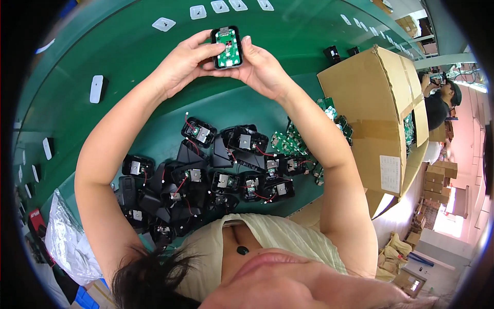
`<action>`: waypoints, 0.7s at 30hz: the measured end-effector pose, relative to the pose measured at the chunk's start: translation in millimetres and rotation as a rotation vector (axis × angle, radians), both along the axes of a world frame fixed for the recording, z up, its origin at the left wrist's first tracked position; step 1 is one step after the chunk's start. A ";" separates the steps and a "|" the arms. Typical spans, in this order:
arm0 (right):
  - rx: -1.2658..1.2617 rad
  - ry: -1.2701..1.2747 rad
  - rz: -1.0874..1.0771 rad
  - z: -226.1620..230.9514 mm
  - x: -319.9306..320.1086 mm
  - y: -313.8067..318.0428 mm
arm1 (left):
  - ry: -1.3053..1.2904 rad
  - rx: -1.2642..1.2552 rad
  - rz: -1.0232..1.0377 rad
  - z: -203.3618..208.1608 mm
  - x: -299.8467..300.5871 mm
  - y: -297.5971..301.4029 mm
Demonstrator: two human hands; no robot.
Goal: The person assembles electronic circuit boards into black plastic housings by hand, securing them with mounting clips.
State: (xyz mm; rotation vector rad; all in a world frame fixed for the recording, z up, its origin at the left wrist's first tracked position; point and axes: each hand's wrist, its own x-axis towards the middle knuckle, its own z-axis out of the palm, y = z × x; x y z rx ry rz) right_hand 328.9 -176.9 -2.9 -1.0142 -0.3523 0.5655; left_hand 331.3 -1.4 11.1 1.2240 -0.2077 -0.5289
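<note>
Above the green work surface, both hands hold a small black plastic housing with its inside facing up. A green circuit board sits in that housing, with a silver metal part at its far end. My left hand grips the left side, its thumb lying over the board's edge and fingers beneath. My right hand is closed round the right side, the thumb upright along the rim and the fingers under the case. The undersides of the case and some fingertips are hidden.
Several open black housings with red wires lie heaped between my arms. Loose green circuit boards are piled by my right forearm, beside a large cardboard box. White-topped pieces line the far side. Clear plastic wrap lies left; another person is at right.
</note>
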 end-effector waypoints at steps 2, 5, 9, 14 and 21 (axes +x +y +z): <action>-0.050 -0.024 -0.007 2.7 -5.2 0.9 | -0.010 0.098 0.072 3.7 -8.8 1.2; -0.074 -0.039 -0.033 6.5 -7.6 2.3 | -0.035 0.117 0.110 6.4 -12.0 0.6; -0.028 -0.020 -0.089 8.0 -7.1 9.9 | -0.061 0.138 0.130 10.7 -14.4 -0.7; -0.143 -0.118 -0.201 0.0 -1.4 19.8 | -0.085 0.135 0.223 8.6 -13.3 -0.3; -0.023 0.067 -0.090 -2.2 32.3 -3.4 | -0.302 0.304 -0.034 -14.1 45.9 14.9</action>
